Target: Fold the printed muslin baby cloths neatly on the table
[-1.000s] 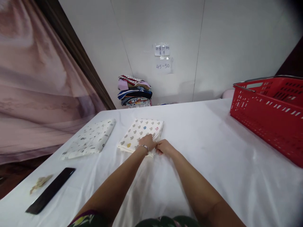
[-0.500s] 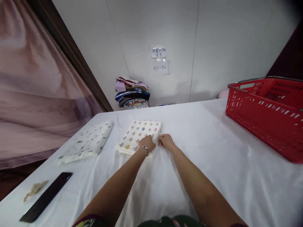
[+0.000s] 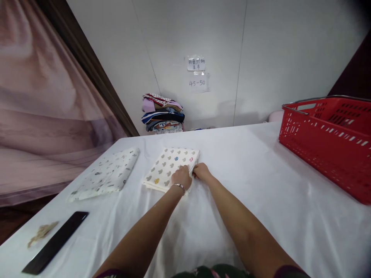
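Note:
A folded white cloth (image 3: 166, 166) with a grey mushroom-like print and a few coloured motifs lies flat on the white-covered table. On its near right corner rests my left hand (image 3: 182, 178), fingers curled down against the fabric, a bracelet at the wrist. Close by, my right hand (image 3: 201, 172) pinches the layers at the cloth's right edge; its fingertips are partly hidden. Farther left lies a second folded white cloth (image 3: 108, 172) with small dark prints, apart from both hands.
A red plastic basket (image 3: 324, 148) stands on the table's right side. At the left front are a long black flat strip (image 3: 56, 241) and a beige bunched scrap (image 3: 43, 233). Stacked folded fabrics (image 3: 162, 114) sit beyond the far edge. A pink curtain (image 3: 52, 108) hangs at left.
My left hand has shifted slightly toward me and right along the cloth's near corner. My right hand stays at the right edge, its fingers slightly closer to the layers.

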`<action>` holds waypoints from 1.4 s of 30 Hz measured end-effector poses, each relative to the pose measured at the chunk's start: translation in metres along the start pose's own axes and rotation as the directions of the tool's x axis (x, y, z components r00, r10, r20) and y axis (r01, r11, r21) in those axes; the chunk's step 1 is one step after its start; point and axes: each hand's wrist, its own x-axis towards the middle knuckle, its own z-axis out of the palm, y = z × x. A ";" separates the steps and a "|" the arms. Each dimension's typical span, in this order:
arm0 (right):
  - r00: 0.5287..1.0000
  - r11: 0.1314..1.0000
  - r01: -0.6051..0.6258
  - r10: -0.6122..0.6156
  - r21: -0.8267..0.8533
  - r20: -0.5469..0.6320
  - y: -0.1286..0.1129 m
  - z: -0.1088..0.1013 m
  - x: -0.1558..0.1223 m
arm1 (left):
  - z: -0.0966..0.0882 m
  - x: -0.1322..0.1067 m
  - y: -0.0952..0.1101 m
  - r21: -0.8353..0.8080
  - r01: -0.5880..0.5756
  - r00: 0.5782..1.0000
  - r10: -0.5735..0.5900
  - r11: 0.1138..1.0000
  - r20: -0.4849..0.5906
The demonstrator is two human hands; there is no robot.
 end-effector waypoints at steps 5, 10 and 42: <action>0.997 0.998 0.063 -0.064 -0.020 -0.046 0.006 -0.003 -0.007 | 0.002 0.000 -0.004 -0.040 -0.034 0.999 0.033 0.999 -0.027; 0.993 0.994 0.100 -0.102 -0.036 -0.061 0.008 0.000 -0.017 | 0.006 0.001 -0.003 -0.015 -0.072 0.997 0.071 0.997 -0.013; 0.755 0.626 0.602 -0.648 -0.497 0.099 0.004 0.014 -0.054 | 0.053 -0.061 -0.036 -0.113 -0.357 0.891 0.302 0.927 -0.338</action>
